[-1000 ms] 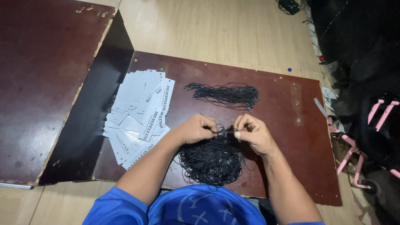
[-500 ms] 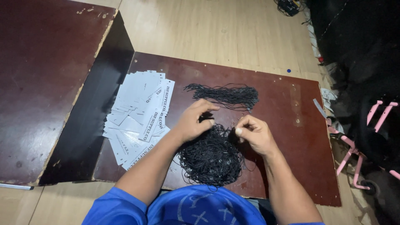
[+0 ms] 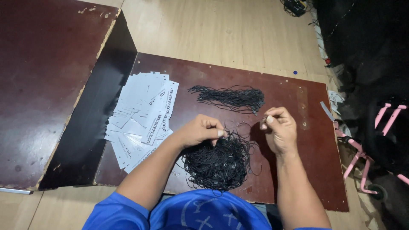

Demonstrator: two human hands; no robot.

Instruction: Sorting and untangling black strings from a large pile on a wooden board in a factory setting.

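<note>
Head view: the left hand [image 3: 200, 130] rests on the top edge of a tangled pile of black strings [image 3: 217, 162] at six o'clock on the brown tabletop [image 3: 298, 170], fingers curled shut on strands. The right hand [image 3: 279, 127], at three o'clock of it, pinches one string [image 3: 265, 116]. A tidy string bundle [image 3: 230, 97] lies at twelve o'clock, white paper tags [image 3: 140, 115] at nine.

Dim room, light falling from overhead.
The brown board [image 3: 213, 81] and wooden floor [image 3: 221, 30] are evenly lit and sharp, with soft shadows under both hands. The right side sinks into near-black, detail lost. A faint sheen lies on the dark panel [image 3: 47, 72] at left. Edges bow slightly outward.
</note>
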